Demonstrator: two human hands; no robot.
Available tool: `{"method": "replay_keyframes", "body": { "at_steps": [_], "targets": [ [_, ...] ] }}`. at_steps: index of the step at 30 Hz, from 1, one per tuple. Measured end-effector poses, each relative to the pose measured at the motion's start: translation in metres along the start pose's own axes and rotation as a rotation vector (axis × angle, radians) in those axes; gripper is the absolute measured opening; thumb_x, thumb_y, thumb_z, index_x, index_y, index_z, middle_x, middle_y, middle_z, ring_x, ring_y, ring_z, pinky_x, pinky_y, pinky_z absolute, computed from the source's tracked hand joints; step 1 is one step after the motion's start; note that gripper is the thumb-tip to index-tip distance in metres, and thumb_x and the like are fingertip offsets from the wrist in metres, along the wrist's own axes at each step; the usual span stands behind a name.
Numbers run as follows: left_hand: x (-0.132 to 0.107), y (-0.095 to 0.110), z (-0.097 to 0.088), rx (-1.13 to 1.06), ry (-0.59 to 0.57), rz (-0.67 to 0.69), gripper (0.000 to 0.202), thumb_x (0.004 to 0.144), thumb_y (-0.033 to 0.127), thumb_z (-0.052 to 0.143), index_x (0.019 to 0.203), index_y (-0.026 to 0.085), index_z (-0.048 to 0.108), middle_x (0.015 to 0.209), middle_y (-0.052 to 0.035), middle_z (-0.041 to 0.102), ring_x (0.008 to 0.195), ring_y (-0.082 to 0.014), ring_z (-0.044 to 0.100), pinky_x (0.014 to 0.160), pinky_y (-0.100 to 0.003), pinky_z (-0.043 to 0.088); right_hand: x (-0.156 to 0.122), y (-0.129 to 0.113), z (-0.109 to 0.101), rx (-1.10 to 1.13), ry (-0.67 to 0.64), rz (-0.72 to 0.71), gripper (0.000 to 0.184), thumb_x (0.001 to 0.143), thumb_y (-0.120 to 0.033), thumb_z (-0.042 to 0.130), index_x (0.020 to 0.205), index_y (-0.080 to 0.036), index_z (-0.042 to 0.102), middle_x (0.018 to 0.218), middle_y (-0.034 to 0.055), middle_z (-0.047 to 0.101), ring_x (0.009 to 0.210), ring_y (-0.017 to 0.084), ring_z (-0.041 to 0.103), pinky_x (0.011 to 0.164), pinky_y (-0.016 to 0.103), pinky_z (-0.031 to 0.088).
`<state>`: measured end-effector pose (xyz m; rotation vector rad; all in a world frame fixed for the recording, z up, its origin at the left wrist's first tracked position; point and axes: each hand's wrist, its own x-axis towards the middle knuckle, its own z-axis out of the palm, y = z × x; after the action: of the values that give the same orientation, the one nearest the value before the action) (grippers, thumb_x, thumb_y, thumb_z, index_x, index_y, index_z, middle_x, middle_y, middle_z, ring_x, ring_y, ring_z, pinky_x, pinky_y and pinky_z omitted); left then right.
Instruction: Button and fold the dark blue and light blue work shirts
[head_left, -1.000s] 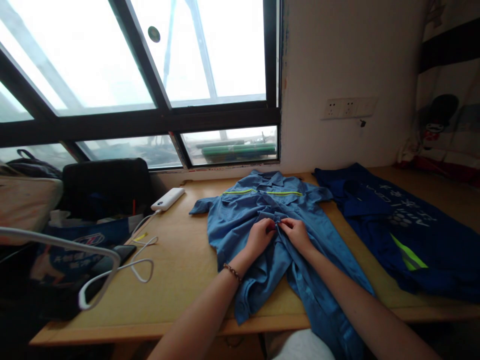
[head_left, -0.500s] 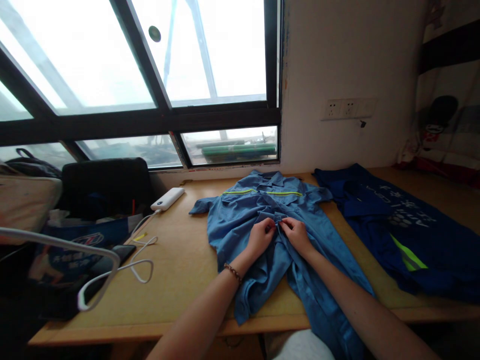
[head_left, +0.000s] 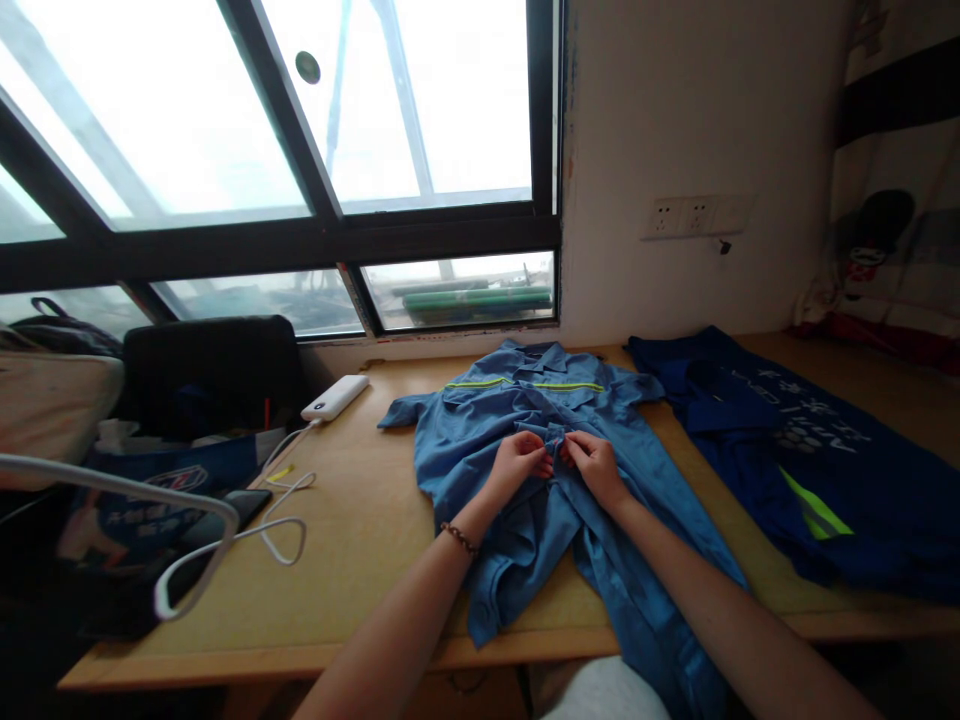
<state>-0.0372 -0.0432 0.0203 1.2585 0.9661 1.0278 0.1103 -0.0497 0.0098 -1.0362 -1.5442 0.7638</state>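
At the centre of the frame, the left hand [head_left: 517, 460] and right hand [head_left: 596, 465] meet fingertip to fingertip. Each pinches the front placket of the light blue work shirt [head_left: 472, 440], which lies collar-away on the wooden table [head_left: 360, 550] with its hem hanging over the near edge. At middle left a black bag [head_left: 214, 365] stands under the window (what it holds is hidden), and a blue printed bag [head_left: 169, 480] lies before it with crumpled white paper [head_left: 116, 435] at its top edge.

My forearms are bare; a dark beaded bracelet [head_left: 459, 538] circles the wrist behind my left hand [head_left: 517, 462].
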Motion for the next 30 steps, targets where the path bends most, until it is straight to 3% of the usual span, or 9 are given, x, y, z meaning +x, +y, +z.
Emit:
{"method": "replay_keyframes", "body": {
  "at_steps": [13,25,30],
  "targets": [
    [0.0044,-0.007,-0.0038,0.086,0.038,0.058,0.027,0.063,0.036,0.064,0.07,0.013,0.05,0.059,0.0009,0.055,0.049,-0.0116,0.054,0.044,-0.025,0.048,-0.0007,-0.004,0.0006,-0.191,0.003,-0.2,0.02,0.079,-0.019,0.046,0.07,-0.017,0.063,0.072,0.0036,0.059,0.069,0.014,0.054,0.063,0.025,0.042],
    [0.0035,-0.0063,-0.0066,0.119,0.004,0.106,0.021,0.069,0.033,0.057,0.072,0.015,0.048,0.058,0.0,0.056,0.049,-0.0132,0.056,0.043,-0.023,0.045,-0.0001,-0.0039,-0.0005,-0.199,0.025,-0.18,0.02,0.079,-0.017,0.046,0.07,-0.017,0.063,0.071,0.0033,0.059,0.067,0.014,0.054,0.063,0.025,0.043],
    [0.0046,-0.0101,-0.0069,0.208,-0.008,0.192,0.017,0.071,0.03,0.055,0.074,0.015,0.049,0.061,0.0001,0.055,0.049,-0.012,0.054,0.043,-0.022,0.044,0.0003,0.0036,0.0012,-0.071,-0.003,-0.065,0.015,0.075,-0.02,0.049,0.072,-0.016,0.064,0.074,0.0041,0.061,0.063,0.015,0.057,0.058,0.026,0.046]
  ]
}}
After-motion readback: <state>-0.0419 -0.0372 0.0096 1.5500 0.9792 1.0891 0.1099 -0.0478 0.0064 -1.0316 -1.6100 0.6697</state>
